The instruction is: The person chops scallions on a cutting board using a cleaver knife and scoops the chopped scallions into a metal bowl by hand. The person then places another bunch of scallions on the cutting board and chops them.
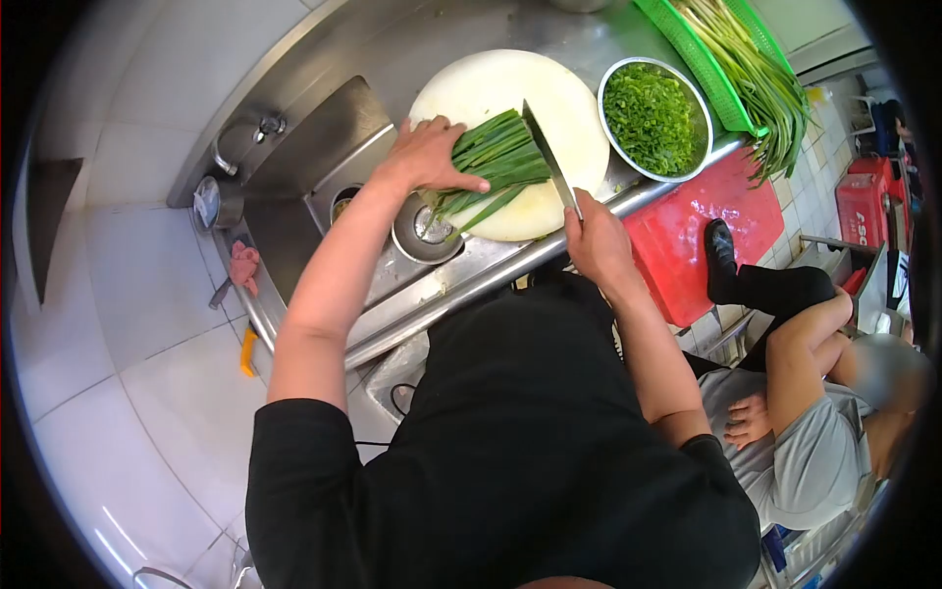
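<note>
A bundle of green onion leaves (502,162) lies across the round white cutting board (471,83). My left hand (427,157) presses on the left part of the bundle, its thumb along the near side and its fingers over the far side. In my right hand (599,240) is the handle of a kitchen knife (548,147). The blade stands at the right end of the leaves, pointing away from me. Just right of the board, a metal bowl (708,133) holds chopped green onions (651,116). Some leaf ends hang past the board's left edge.
A green basket (692,54) of long green onions stands beyond the bowl. Left of the board are a small metal bowl (429,245), a sink basin (285,221) and a faucet (224,155). A red board (672,265) lies low at right, near a seated person (805,452).
</note>
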A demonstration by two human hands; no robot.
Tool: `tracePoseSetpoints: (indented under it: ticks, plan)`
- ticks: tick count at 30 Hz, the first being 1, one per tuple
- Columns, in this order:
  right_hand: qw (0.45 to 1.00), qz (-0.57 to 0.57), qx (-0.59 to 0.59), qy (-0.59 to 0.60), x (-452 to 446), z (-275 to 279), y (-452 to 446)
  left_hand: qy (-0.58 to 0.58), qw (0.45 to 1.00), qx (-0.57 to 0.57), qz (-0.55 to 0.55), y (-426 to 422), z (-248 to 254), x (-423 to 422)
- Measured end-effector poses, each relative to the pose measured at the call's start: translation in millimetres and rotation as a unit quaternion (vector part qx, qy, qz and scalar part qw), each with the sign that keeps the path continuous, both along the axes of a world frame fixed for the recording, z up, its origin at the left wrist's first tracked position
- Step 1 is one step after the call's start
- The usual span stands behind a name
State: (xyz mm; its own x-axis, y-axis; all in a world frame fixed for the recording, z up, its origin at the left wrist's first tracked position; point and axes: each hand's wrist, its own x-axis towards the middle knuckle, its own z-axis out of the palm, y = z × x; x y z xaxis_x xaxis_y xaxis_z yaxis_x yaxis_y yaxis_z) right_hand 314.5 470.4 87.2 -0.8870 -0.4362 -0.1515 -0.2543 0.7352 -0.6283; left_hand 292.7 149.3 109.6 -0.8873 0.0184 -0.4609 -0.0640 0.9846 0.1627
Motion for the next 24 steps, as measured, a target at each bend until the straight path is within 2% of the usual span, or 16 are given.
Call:
tracePoseSetpoints:
  ticks: [5,7,9,10,11,13,14,17,18,24]
  plan:
    - [1.0,-0.007,0.017,-0.013,-0.7,7.5,-1.1,-0.106,0.994,-0.004,0.008,-7.7,11.8,-0.9]
    - [0.999,-0.006,0.029,-0.018,0.4,8.2,-1.8,-0.102,0.995,-0.004,0.015,-7.7,7.3,-4.9]
    - [0.999,-0.006,0.034,-0.018,0.3,9.9,-3.1,0.116,0.992,0.034,0.038,-12.9,-27.8,-14.5]
    - [0.999,-0.006,0.037,-0.013,0.3,9.4,-3.3,0.161,0.985,0.062,0.017,-9.2,-44.5,-22.1]
    - [0.999,-0.004,0.037,-0.012,1.0,7.2,-3.3,0.166,0.984,0.065,0.019,-1.3,-54.4,-27.9]
    - [0.999,0.0,0.039,-0.005,-0.6,8.7,-4.6,0.12,0.976,0.156,0.095,23.3,-54.5,-39.9]
    - [0.999,0.001,0.043,-0.01,-0.3,10.3,-5.2,0.107,0.98,0.114,0.121,39.5,-49.6,-34.6]
    - [0.998,0.009,0.055,-0.014,0.4,11.9,-7.8,0.131,0.957,0.106,0.236,74.5,-49.4,-17.1]
    - [0.998,0.012,0.057,-0.018,1.0,12.1,-9.2,0.203,0.939,0.092,0.261,88.1,-72.5,-7.9]
    - [0.997,0.024,0.068,-0.03,-0.5,9.6,-11.6,0.304,0.908,0.065,0.281,134.6,-97.9,24.1]
